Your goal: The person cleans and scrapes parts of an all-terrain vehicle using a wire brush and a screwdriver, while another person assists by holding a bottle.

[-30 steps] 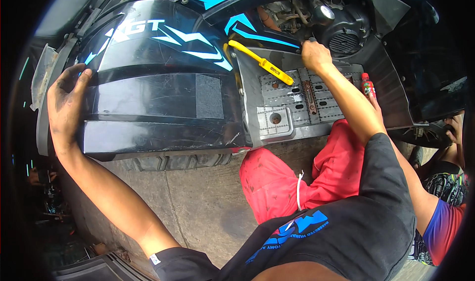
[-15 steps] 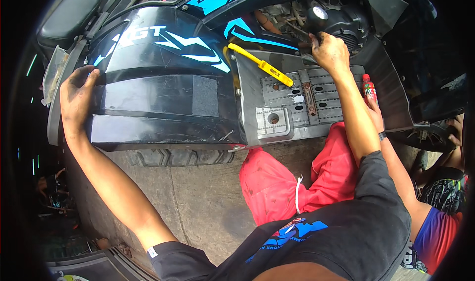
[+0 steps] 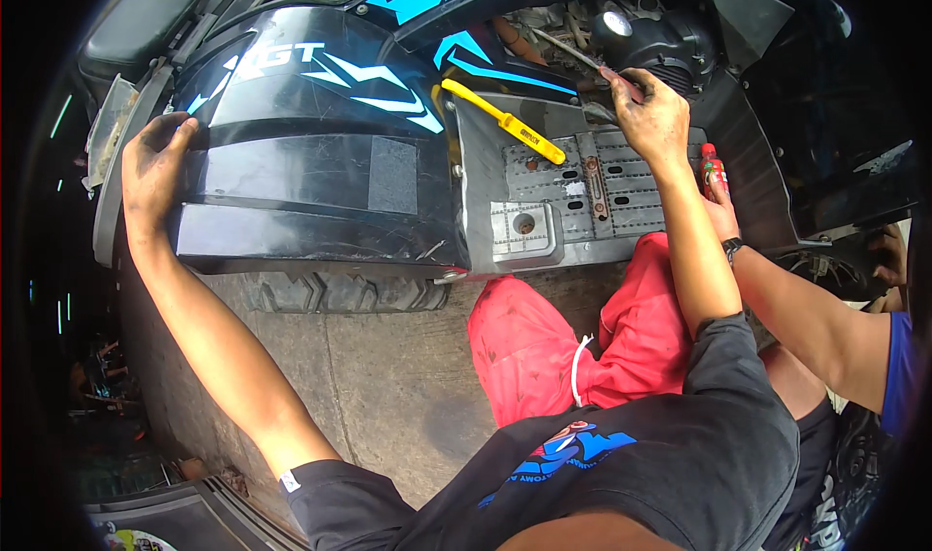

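My right hand [image 3: 652, 114] is closed round the reddish handle of a screwdriver [image 3: 573, 52]. Its long metal shaft slants up and left among the engine parts [image 3: 670, 51]; the tip is hard to make out. At the far left, my left hand [image 3: 153, 177] grips the edge of the glossy black fender [image 3: 282, 177], fingers bent and thumb against it. A long yellow plastic tool [image 3: 510, 124] lies over the ridged metal footrest [image 3: 621, 216], its upper end against the fender side. I cannot tell its kind.
Another person's hand [image 3: 720, 211], wearing a dark watch, holds a small red bottle [image 3: 713, 169] right of my right forearm. A knobbly tire [image 3: 340, 292] shows beneath the fender. A black padded seat [image 3: 144, 22] is at the upper left. Concrete floor [image 3: 388, 367] lies below.
The screwdriver's shaft now shows clearly, my right hand having shifted slightly down and right. My left hand stays on the fender edge. The other person has shifted at the right.
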Demonstrator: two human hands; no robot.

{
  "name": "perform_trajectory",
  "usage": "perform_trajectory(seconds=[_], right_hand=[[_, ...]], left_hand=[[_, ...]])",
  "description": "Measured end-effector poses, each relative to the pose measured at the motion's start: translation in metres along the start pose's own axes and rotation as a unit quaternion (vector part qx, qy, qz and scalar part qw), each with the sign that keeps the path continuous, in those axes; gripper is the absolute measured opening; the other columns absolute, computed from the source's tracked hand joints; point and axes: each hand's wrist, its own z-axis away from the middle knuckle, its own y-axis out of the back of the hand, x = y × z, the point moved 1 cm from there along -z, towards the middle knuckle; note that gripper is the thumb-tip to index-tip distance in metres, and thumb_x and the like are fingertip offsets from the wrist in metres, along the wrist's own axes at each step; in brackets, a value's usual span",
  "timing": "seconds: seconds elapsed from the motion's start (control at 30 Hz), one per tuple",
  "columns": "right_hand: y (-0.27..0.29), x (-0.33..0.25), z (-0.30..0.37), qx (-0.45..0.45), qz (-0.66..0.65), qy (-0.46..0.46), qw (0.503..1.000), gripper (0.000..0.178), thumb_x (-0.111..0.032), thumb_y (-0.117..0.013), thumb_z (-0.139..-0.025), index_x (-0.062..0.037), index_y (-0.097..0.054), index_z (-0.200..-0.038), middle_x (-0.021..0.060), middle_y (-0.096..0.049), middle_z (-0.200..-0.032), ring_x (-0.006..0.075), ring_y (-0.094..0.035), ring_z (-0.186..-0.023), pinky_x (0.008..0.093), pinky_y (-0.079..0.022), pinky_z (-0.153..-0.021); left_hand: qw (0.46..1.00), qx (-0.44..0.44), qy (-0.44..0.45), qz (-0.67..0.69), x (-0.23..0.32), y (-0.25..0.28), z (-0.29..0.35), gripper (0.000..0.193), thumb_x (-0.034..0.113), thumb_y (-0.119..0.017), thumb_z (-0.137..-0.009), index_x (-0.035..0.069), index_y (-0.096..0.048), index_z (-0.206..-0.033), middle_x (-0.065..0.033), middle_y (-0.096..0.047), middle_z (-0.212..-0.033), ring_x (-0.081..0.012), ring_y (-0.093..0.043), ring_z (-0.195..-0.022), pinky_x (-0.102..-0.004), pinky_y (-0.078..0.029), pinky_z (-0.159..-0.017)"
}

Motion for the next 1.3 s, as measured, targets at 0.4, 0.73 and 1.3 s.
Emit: perform_trajectory(seconds=[0.4, 0.73, 1.3], right_hand=[[-0.004, -0.044, -0.004, 0.029, 0.029, 0.078, 0.996, 0.028, -0.015, -0.073, -0.073, -0.0062, -0.064, -0.097, 0.0108, -0.065, -0.088, 0.0329, -0.066, -0.081, 0.0421, -0.052, -0.071], [-0.014, -0.070, -0.036, 0.075, -0.079, 0.160, 0.981, 0.031, -0.002, -0.070, -0.070, -0.0037, -0.053, -0.096, 0.0132, -0.065, -0.085, 0.0326, -0.065, -0.079, 0.0381, -0.051, -0.072], [-0.118, -0.067, -0.084, 0.075, -0.187, 0.255, 0.946, 0.027, 0.002, -0.052, -0.085, -0.0014, -0.053, -0.112, 0.0245, -0.061, -0.092, 0.0430, -0.060, -0.089, 0.0453, -0.048, -0.075]], left_hand=[[1.000, 0.004, 0.001, 0.012, 0.004, 0.001, 0.001, 0.031, 0.019, -0.066, -0.086, -0.006, -0.066, -0.105, -0.0074, -0.068, -0.088, -0.0120, -0.059, -0.078, -0.0243, -0.046, -0.073], [1.000, -0.025, -0.008, -0.012, 0.000, 0.000, -0.003, 0.030, 0.020, -0.065, -0.087, -0.004, -0.066, -0.105, -0.0055, -0.067, -0.085, -0.0102, -0.059, -0.076, -0.0233, -0.046, -0.072], [0.999, 0.005, 0.045, -0.012, -0.033, 0.018, -0.012, 0.040, 0.034, -0.066, -0.085, 0.002, -0.067, -0.110, -0.0009, -0.065, -0.098, -0.0090, -0.056, -0.090, -0.0218, -0.042, -0.079]])
